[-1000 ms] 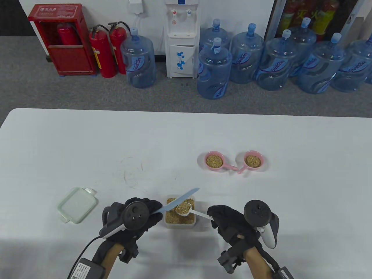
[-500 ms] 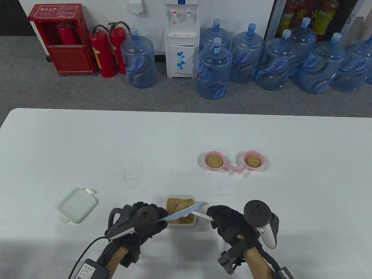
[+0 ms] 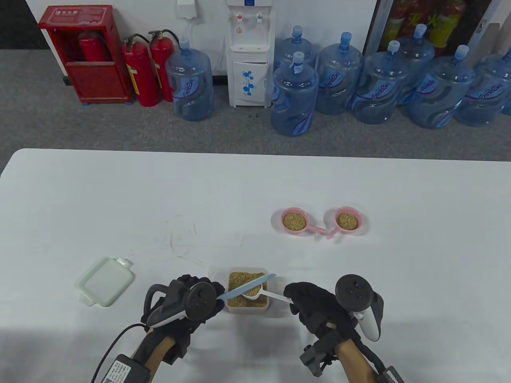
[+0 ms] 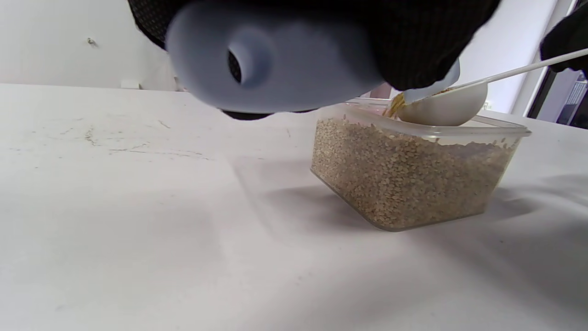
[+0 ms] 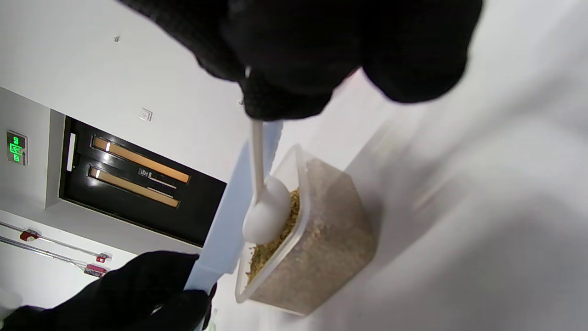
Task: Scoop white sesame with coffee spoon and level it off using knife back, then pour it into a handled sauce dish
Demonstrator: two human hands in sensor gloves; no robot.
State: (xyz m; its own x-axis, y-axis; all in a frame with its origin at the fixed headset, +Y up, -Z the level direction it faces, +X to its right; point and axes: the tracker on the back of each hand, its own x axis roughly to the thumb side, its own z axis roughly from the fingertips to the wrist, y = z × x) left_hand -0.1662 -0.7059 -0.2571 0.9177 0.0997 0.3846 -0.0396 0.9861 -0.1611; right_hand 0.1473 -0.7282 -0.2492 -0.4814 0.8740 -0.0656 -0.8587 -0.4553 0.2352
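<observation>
Right hand (image 3: 315, 305) pinches the white plastic coffee spoon (image 3: 255, 294) by its handle; left hand (image 3: 187, 299) grips the pale-blue plastic knife (image 3: 247, 286), laid across the spoon bowl above the clear sesame tub (image 3: 246, 293). Beyond stand two pink handled sauce dishes (image 3: 295, 220); farther, water bottles (image 3: 189, 85) labelled "GintOn".

My left hand (image 4: 321, 41) is blurring across the top of its wrist view, hiding most of the knife (image 4: 432, 89). The knife is covering the spoon (image 3: 252, 294) bowl's contents from above. My right hand (image 5: 321, 46) is hiding the spoon handle's end.
</observation>
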